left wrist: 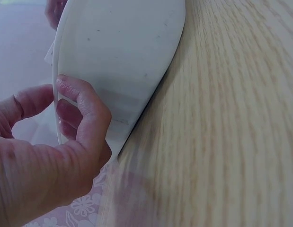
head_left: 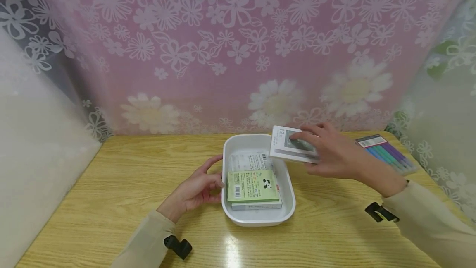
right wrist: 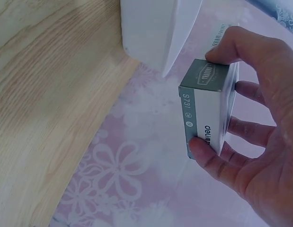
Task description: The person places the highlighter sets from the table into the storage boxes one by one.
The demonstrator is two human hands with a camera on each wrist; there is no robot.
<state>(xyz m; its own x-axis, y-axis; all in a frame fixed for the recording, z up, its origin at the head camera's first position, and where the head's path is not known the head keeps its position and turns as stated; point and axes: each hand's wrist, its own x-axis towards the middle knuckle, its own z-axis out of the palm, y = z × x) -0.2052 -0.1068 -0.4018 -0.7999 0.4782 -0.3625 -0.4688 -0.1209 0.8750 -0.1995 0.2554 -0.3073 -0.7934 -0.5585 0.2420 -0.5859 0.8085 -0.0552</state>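
A white plastic basin (head_left: 256,221) stands on the table. At its left side my left hand (head_left: 197,188) pinches the rim; in the left wrist view the fingers bend against the outer wall (left wrist: 118,47). My right hand (head_left: 336,158) holds a small white and grey-green carton (head_left: 278,147) marked "12", tilted over the basin's back right rim. The right wrist view shows "S731" on the carton's side (right wrist: 201,113), between thumb and fingers. Inside the basin, a green panda-printed pack (head_left: 253,189) lies over a pale box (head_left: 256,206), with a clear printed packet (head_left: 245,161) behind.
A clear pack of coloured pens (head_left: 386,155) lies at the table's back right. The wooden table (head_left: 130,177) ends at a pink flowered curtain (head_left: 208,73) behind, with pale sheets hanging at both sides. Dark straps (head_left: 178,246) hang at the wrists.
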